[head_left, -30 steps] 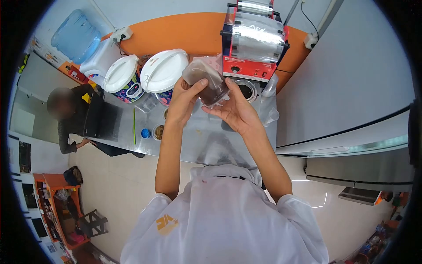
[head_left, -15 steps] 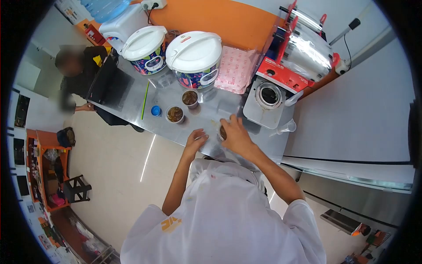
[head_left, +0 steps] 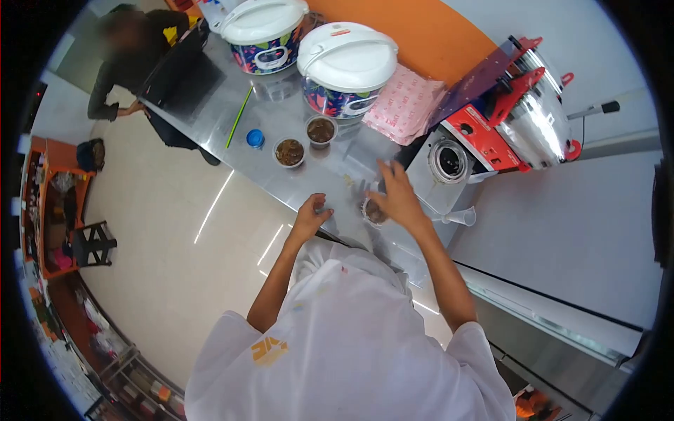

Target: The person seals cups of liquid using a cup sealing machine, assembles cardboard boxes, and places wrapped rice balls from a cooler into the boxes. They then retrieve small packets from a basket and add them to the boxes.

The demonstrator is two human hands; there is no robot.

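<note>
My right hand (head_left: 397,198) is over a clear plastic cup (head_left: 374,211) with brown contents, near the counter's front edge. Its fingers are spread and slightly blurred, and they partly cover the cup; whether they touch it is hard to see. My left hand (head_left: 310,216) hovers by the edge, fingers loosely curled, thumb apart, nothing in it. Farther back stand two more filled cups, a nearer one (head_left: 289,152) and a farther one (head_left: 321,131). A small blue container (head_left: 255,138) sits left of them.
Two white-lidded patterned pots (head_left: 349,59) stand at the back beside pink-printed packaging (head_left: 405,105). A red-and-grey machine (head_left: 449,165) is on the right, with a clear funnel-shaped piece (head_left: 460,216) before it. A green stick (head_left: 239,118) and a laptop (head_left: 179,77) lie left, near a seated person (head_left: 126,63).
My right hand has lifted and opened off the cup, uncovering more of it. My left hand stays by the edge. The camera view has shifted and turned.
</note>
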